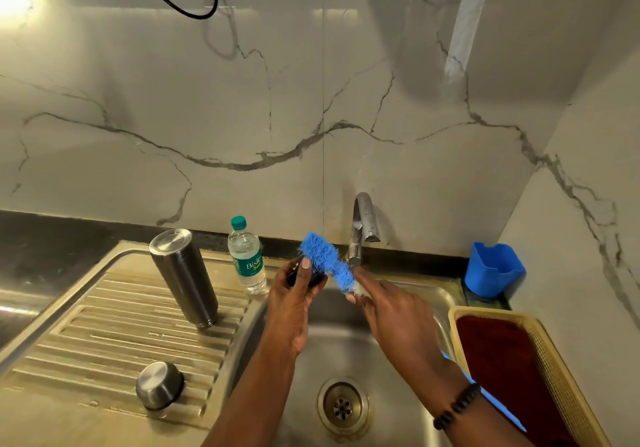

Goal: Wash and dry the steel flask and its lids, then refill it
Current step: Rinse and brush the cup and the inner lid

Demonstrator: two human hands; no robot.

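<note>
Brush [327, 263] and small dark lid [300, 271] are what the next bit hinges on. The left hand [294, 294] holds that dark piece, probably the flask's inner lid though it's mostly hidden, with its fingers [306, 263] curled round it, thumb on top, up over the back edge of the sink [408, 289]. The blue bristle head lies right against the lid, long axis slanting from upper left down to lower right, where the right hand [391, 311] pinches it near the lower end with curled fingers. The blue handle seems to run on under the right wrist. So the lid sits just left of the brush, and the left hand is the one on it.

The steel flask [183, 276] itself stands upside down, leaning a bit in this wide view, on the ribbed drainboard [104, 335] left of the basin, well apart from both hands. Its steel cap [159, 385] sits near the front edge of that drainboard, closer to the left arm. A plastic water bottle [246, 256] stands by the back edge beside the flask, presumably for the refill.

Tap [362, 228] is just behind the brush; no water visibly running. On the right corner of the desk there's a blue holder [493, 270] and a yellow basket [554, 360] with a dark red cloth in it. Looks like scrubbing is still on, drying not yet started.
</note>
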